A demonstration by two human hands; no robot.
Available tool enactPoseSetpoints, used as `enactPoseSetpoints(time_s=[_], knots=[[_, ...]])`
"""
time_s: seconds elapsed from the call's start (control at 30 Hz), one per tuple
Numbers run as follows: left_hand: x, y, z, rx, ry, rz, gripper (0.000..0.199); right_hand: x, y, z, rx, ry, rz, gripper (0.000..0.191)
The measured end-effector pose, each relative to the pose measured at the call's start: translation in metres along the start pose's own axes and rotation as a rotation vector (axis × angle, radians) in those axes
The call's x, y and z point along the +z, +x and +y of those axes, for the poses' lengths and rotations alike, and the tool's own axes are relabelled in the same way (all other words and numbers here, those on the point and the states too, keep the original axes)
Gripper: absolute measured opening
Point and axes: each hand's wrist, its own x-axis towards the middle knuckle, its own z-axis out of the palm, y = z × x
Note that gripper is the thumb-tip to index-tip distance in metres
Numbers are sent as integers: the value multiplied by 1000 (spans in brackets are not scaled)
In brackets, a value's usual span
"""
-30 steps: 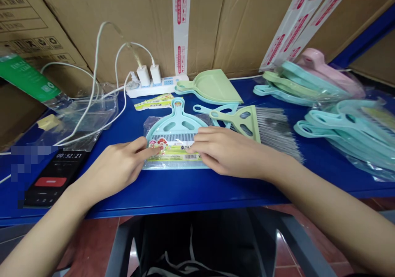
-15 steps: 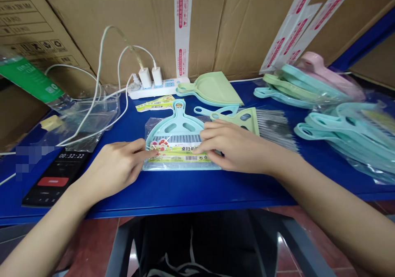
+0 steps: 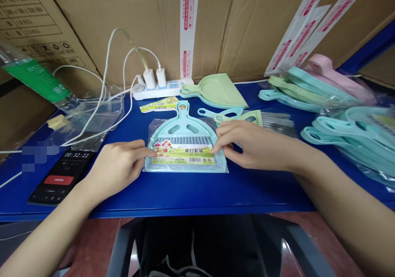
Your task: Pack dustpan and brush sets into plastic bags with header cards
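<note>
A light-blue dustpan (image 3: 200,125) with a grey-bristled brush (image 3: 182,140) on it lies in clear plastic on the table, its handle pointing away from me. Across its lower part runs a yellow-green and white printed label (image 3: 175,159). My left hand (image 3: 119,162) rests at the left side, with its index fingertip on the label's left end and the other fingers curled. On the right, my right hand (image 3: 243,143) touches the label's right end with an outstretched index finger. Its thumb is apart from that finger, and nothing is seen between them.
Behind are loose labels (image 3: 159,105), a green dustpan (image 3: 220,90), a green brush (image 3: 255,117) and a white power strip (image 3: 166,88). Wrapped blue sets (image 3: 342,131) pile up at right. A phone (image 3: 61,176), cables and a tilted bottle (image 3: 37,79) are at left.
My right hand has slid right along the label to its end, uncovering more of the print and the dustpan's right side. My left index finger stays on the left end.
</note>
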Motion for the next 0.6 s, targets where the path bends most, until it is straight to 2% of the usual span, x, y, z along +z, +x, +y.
enactPoseSetpoints(time_s=[0.1, 0.2, 0.27, 0.4, 0.5, 0.6], knots=[[1, 2, 2, -9, -3, -26, 45, 0, 0, -2, 65, 45, -4, 29], [1, 5, 5, -1, 35, -42, 39, 3, 3, -8, 234, 42, 18, 26], [0, 5, 7, 20, 50, -26, 35, 5, 5, -11, 335, 48, 16, 35], [2, 6, 8, 42, 81, 4, 32, 5, 7, -15, 434, 158, -34, 58], [3, 5, 7, 12, 141, -25, 28, 3, 7, -14, 461, 318, -69, 71], [4, 4, 7, -5, 167, -45, 25, 4, 7, -12, 456, 450, -52, 78]])
